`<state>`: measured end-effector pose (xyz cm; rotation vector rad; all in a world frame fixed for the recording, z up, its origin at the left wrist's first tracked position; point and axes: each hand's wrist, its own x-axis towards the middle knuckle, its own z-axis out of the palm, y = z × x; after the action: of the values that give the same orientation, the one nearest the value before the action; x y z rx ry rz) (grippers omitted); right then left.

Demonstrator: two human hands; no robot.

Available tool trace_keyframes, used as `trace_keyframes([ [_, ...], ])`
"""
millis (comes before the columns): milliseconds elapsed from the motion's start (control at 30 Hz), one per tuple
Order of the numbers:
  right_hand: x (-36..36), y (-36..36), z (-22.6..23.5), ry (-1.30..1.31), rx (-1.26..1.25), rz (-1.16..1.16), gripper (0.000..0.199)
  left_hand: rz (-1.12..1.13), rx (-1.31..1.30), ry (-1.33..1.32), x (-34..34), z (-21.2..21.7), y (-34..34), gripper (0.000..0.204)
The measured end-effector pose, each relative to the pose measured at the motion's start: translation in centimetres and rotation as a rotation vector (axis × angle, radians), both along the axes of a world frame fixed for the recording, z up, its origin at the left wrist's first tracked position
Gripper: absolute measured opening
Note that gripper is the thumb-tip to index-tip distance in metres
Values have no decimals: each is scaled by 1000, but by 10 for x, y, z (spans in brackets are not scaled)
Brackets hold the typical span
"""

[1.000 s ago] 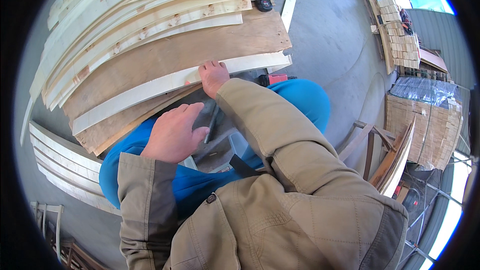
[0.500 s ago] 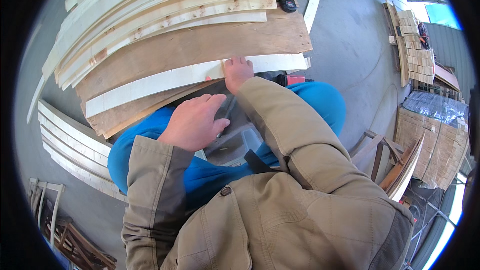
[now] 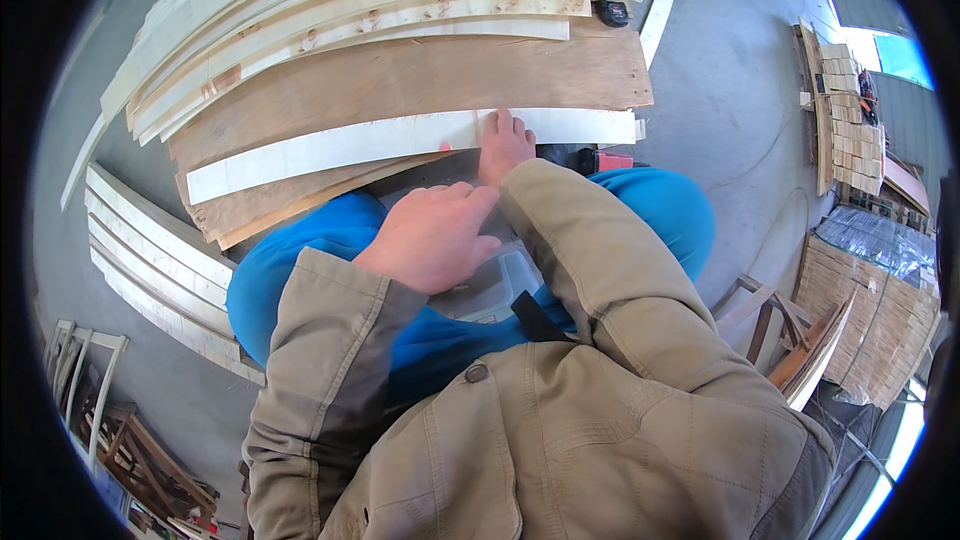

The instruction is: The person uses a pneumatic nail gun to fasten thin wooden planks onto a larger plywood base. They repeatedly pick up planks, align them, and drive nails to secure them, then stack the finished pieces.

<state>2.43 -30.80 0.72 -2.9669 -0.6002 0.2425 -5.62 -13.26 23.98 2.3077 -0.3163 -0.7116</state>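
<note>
A long pale wooden strip (image 3: pixel 330 148) lies across a brown plywood board (image 3: pixel 400 75) in front of my knees. My right hand (image 3: pixel 506 150) is closed at the strip's near edge, fingers bent over its top face; the thumb is hidden. My left hand (image 3: pixel 432 237) hovers nearer me, palm down, close to the right wrist. Its thumb stands apart from the loosely bent fingers, and nothing shows between them, though the palm side is hidden. A small red bit (image 3: pixel 445 147) shows at the strip's near edge, too little to name.
Several pale boards (image 3: pixel 350 10) are piled beyond, with a black tape measure (image 3: pixel 611 13) at their right end. More strips (image 3: pixel 160 260) lie on the floor at left. A red and black tool (image 3: pixel 612 162) is by my right knee. Wood stacks (image 3: pixel 850 310) stand at right.
My left hand has moved right and slightly up, toward the right wrist. My right hand remains at the strip's near edge. The whole view has shifted a little.
</note>
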Motion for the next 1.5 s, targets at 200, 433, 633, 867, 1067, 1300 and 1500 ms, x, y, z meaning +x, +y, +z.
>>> trace_keyframes([
  [200,-29,45,-20,96,24,55,51,-1,-34,-10,-2,-3,-2,49],
  [433,-55,99,-15,170,-12,154,48,22,-53,-70,-5,-5,2,49],
  [633,-67,121,-11,253,39,303,47,-5,-54,-16,-4,-3,2,49],
  [867,-48,75,-10,218,151,221,50,2,-96,-115,0,7,-6,51],
  [1067,-18,13,7,171,149,-92,59,-64,-95,-145,4,17,-18,53],
  [1300,-1,-51,-4,155,264,-878,61,-125,-79,-182,9,21,-33,52],
  [1500,10,-68,-33,556,1038,-1484,51,-95,-54,-193,11,9,-38,48],
])
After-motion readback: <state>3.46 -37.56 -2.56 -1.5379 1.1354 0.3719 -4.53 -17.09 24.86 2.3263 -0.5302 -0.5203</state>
